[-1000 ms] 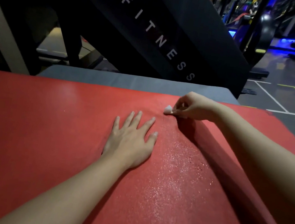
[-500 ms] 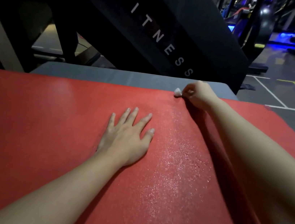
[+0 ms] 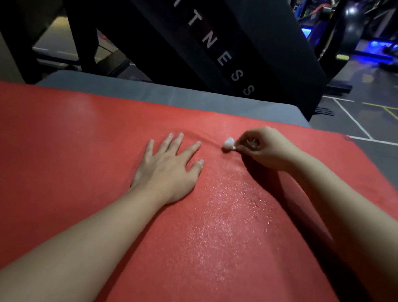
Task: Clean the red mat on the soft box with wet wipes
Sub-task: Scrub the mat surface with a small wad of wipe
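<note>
The right hand (image 3: 267,147) pinches a balled wet wipe (image 3: 228,144) against the red mat (image 3: 49,168), drawn back from the mat's far edge since half a second ago. The left hand (image 3: 168,169) stays flat, fingers spread, mid-mat. The grey soft box (image 3: 150,92) shows beyond the mat's far edge.

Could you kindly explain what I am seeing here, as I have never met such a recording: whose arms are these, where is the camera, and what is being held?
There is no machine here: these are a person's two bare arms. The camera sits on that person's head, looking forward and down. The left hand lies flat, fingers straight, on the red mat. The right hand pinches a small white wipe against the mat. A wet, glistening streak runs between the arms. The mat rests on a grey soft box; behind stands a dark panel lettered FITNESS.
</note>
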Demonstrator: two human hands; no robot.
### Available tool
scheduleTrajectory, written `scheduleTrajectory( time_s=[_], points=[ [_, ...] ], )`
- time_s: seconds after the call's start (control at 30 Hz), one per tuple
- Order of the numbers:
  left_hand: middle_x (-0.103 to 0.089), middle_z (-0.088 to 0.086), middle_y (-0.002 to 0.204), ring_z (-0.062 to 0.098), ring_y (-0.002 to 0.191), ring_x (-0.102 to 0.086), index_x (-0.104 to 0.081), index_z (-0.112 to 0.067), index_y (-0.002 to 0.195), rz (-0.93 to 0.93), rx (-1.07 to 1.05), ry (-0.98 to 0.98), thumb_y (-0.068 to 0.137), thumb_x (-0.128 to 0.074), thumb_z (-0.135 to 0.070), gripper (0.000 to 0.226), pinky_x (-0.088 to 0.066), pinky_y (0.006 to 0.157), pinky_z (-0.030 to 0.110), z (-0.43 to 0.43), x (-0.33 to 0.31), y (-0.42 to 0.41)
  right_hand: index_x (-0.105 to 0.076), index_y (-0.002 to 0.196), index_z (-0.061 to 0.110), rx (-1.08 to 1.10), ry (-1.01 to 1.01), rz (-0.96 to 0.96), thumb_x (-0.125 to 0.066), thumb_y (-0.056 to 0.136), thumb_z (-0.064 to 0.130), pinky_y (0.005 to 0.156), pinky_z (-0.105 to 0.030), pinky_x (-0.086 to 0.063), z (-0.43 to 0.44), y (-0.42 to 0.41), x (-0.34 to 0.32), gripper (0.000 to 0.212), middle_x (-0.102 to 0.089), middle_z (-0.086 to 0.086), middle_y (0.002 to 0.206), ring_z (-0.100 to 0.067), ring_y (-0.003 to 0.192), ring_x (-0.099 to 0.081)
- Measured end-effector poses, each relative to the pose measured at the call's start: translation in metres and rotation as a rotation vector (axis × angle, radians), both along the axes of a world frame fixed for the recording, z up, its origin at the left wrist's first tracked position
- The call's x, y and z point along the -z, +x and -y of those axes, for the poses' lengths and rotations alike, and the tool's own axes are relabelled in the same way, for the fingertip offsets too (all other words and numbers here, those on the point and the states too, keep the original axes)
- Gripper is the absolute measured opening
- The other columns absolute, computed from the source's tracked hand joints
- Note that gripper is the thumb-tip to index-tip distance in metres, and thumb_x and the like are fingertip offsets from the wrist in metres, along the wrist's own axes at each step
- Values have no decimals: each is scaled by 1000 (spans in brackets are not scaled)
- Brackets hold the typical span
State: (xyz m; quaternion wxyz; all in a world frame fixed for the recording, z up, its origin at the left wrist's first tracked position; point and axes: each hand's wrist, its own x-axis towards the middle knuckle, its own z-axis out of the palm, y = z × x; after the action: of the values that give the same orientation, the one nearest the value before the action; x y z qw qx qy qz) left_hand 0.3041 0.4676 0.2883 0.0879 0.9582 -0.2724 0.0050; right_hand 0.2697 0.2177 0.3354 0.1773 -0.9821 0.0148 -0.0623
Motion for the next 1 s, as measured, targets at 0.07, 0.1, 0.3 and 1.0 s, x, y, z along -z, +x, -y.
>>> scheduleTrajectory(
  time_s=[0.07, 0.1, 0.3, 1.0],
  points=[
    [-1, -3, 172, 16, 158, 6, -10, -46, 160, 5, -5, 5, 102, -15, -62, 61, 3, 126, 53, 0, 1, 1, -73, 93, 29, -104, -15, -72, -71, 87, 38, 65, -21, -43, -8, -36, -8, 11, -70, 13, 85, -2, 77, -62],
    [-1, -3, 172, 17, 158, 5, -10, -46, 160, 6, -6, 6, 102, -15, -62, 61, 3, 126, 53, 0, 1, 1, -73, 92, 29, -133, -11, -95, -71, 87, 40, 65, -19, -43, -10, -48, -9, 13, -69, 14, 84, 1, 76, -61],
    [-4, -2, 172, 17, 158, 2, -13, -45, 161, 3, -15, -3, 102, -14, -62, 61, 2, 126, 53, 1, -1, 0, -74, 92, 21, 170, 70, 134, -68, 87, 37, 70, -25, -41, -23, -51, 16, 18, -71, 2, 90, -16, 84, -63],
    [3, 5, 172, 25, 158, 1, -5, -31, 163, -89, 106, 74, 104, -32, -55, 69, -9, 125, 55, -86, -38, -125, -72, 94, 27, 51, 21, -330, -66, 86, 21, 63, -24, -38, -146, -233, -37, 12, -66, 6, 86, -11, 78, -58]
  ],
)
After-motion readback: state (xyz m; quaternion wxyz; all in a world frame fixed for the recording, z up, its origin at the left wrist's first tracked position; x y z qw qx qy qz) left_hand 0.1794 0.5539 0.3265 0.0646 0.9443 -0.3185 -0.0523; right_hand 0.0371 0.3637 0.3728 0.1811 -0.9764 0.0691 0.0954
